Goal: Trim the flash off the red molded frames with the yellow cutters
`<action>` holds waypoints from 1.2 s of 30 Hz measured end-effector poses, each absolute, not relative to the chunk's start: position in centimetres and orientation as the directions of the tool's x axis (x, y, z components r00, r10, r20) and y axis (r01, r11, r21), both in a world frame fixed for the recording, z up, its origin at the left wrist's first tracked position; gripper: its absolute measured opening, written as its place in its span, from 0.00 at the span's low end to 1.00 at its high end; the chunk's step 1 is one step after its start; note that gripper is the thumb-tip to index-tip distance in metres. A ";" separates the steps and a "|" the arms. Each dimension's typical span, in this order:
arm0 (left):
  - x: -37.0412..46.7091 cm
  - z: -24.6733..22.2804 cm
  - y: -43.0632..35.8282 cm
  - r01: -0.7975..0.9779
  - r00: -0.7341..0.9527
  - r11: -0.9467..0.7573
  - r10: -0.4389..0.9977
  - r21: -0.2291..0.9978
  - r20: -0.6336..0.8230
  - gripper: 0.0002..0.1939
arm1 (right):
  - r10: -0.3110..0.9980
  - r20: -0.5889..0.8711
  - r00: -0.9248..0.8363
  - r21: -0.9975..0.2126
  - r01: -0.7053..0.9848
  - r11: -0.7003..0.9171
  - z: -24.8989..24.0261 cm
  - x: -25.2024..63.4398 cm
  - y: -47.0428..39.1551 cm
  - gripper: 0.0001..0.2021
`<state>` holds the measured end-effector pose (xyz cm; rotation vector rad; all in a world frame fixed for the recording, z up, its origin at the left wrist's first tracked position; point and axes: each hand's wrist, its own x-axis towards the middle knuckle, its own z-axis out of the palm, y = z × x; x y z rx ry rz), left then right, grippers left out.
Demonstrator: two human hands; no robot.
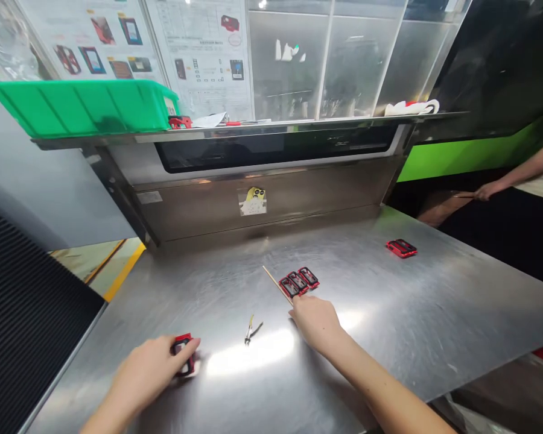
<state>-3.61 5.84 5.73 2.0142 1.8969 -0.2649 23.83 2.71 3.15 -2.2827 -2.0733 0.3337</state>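
At the left of the steel table [217, 253], my left hand [147, 367] is closed on a red and black frame [190, 363], thumb across its front; the fingers behind are partly hidden. My right hand [317, 319] is closed, its thumb and index finger at the near end of a thin wooden stick [277, 284]. Just beyond those fingertips, a row of three red and black frames [298, 281] lies beside the stick. Between my hands lies a pair of small nippers [252, 331], jaws toward me and handles spread.
A stack of red and black frames [402, 248] sits at the table's right. Above the back edge, a shelf holds a green bin [85, 108] and a white roll [409, 108]. A black ribbed surface [31, 319] borders the left. Another person's hand [486, 191] shows at right.
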 end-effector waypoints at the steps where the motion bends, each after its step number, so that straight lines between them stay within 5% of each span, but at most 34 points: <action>1: -4.4 5.7 6.2 0.992 0.077 -0.031 0.916 0.121 -0.394 0.26 | 0.985 -0.148 0.090 -0.161 0.980 -0.114 2.8 23.9 2.7 0.08; 7: -8.4 6.0 7.9 0.998 0.033 -0.004 0.902 0.066 -0.431 0.27 | 0.982 -0.180 0.052 -0.178 0.980 -0.085 1.9 24.0 2.3 0.12; 12: -6.6 6.8 7.0 0.995 -0.102 0.103 0.972 -0.006 -0.211 0.30 | 0.989 -0.145 0.007 -0.302 0.952 -0.051 2.9 25.0 1.9 0.07; 16: -0.8 5.7 5.1 0.983 0.174 -0.160 0.967 0.091 -0.185 0.23 | 0.993 -0.107 -0.057 -0.438 0.899 0.004 3.8 25.8 2.8 0.05; 20: 4.0 3.0 4.2 0.916 0.394 -0.385 0.916 0.116 -0.076 0.18 | 0.997 -0.058 0.045 -0.412 0.909 -0.065 4.0 25.6 4.3 0.05; 29: 3.7 -0.4 5.7 0.823 0.495 -0.490 0.867 0.289 0.061 0.11 | 0.985 -0.068 0.156 -0.425 0.889 -0.170 2.4 25.1 6.0 0.01; 32: 3.1 -1.0 5.8 0.789 0.470 -0.475 0.875 0.391 0.114 0.10 | 0.986 -0.093 0.138 -0.542 0.824 -0.166 2.0 24.8 6.3 0.06; 36: 2.7 -1.1 5.6 0.740 0.362 -0.395 0.916 0.544 0.172 0.22 | 0.993 -0.118 -0.003 -0.787 0.611 -0.091 2.2 23.4 6.0 0.09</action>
